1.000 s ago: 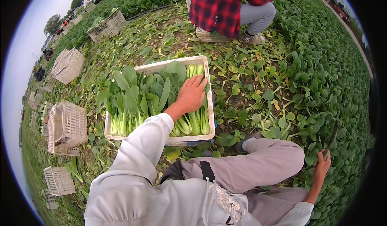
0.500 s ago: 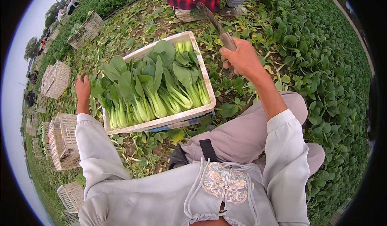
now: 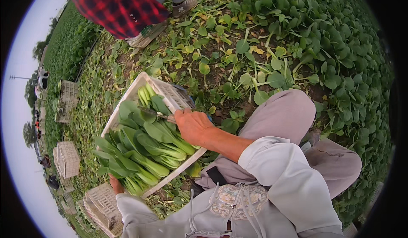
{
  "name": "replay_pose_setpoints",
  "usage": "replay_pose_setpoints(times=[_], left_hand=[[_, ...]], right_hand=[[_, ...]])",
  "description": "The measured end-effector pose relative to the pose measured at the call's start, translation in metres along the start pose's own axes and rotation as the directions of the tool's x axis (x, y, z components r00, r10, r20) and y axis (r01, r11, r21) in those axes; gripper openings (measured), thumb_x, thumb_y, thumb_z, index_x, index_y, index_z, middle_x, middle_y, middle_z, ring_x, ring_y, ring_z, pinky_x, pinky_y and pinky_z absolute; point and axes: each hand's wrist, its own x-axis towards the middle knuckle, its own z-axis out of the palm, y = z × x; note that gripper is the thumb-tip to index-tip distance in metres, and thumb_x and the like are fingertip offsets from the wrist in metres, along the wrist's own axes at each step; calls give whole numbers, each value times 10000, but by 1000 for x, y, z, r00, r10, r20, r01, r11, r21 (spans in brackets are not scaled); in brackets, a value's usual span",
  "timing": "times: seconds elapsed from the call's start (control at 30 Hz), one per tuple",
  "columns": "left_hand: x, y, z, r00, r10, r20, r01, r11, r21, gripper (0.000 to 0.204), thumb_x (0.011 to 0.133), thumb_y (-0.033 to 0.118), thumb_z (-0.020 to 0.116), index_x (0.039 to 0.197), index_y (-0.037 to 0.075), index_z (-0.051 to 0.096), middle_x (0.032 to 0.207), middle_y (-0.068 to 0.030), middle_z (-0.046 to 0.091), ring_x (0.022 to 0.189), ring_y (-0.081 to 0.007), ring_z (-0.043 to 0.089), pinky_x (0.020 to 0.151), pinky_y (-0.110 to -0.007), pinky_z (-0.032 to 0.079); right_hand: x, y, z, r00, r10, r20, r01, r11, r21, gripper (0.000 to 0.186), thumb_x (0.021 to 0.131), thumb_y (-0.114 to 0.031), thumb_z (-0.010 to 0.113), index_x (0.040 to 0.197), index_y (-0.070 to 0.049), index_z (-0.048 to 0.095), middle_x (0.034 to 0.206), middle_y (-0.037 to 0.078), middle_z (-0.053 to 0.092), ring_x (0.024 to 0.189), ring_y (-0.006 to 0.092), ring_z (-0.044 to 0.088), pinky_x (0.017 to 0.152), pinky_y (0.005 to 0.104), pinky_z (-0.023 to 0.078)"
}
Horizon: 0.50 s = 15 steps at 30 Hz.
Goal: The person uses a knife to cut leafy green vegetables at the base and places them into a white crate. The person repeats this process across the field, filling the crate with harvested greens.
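Foliage, dense and dark green (image 3: 314, 29), fills the right side; at far left sits a person in a red-and-black checked shirt (image 3: 119, 8). Nearer, left of centre, a pale rectangular plastic crate with slatted walls (image 3: 173, 92) stands on leaf-strewn ground (image 3: 212, 83). Inside lie bok choy heads with broad green leaves and pale green stalks (image 3: 155, 146). Loaded, the crate is likely heavy and stiff, best held by opposite rims; each head should be light, its leaves soft, its stalks crisp and snappable, so the firm base suits a grip. The bare right hand (image 3: 191, 126), at the crate's right rim, curls around a narrow grey-bladed knife (image 3: 155, 112) above the leaves. The bare left hand (image 3: 116, 184) is beside the near-left side, mostly hidden; I cannot tell its grip.
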Motion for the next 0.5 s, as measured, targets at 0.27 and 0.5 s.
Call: replay_pose_setpoints(times=[0.27,0.5], left_hand=[[-139,-8,36,973,-227,52,232,955,-183,573,971,484,443,1291,16,522,1234,-111,597,1062,-264,591,900,-397,495],[-190,25,65,941,-223,256,312,866,-391,534,960,451,482,1297,38,519,1268,-124,582,1100,-298,585,935,-437,508]], right_hand=[[39,46,-55,998,44,53,-55,969,242,183,775,-41,572,901,16,691,952,205,683,907,302,675,729,398,545],[27,79,-137,993,113,33,-117,975,188,200,754,-38,572,907,41,674,961,219,677,899,338,673,783,424,540]])
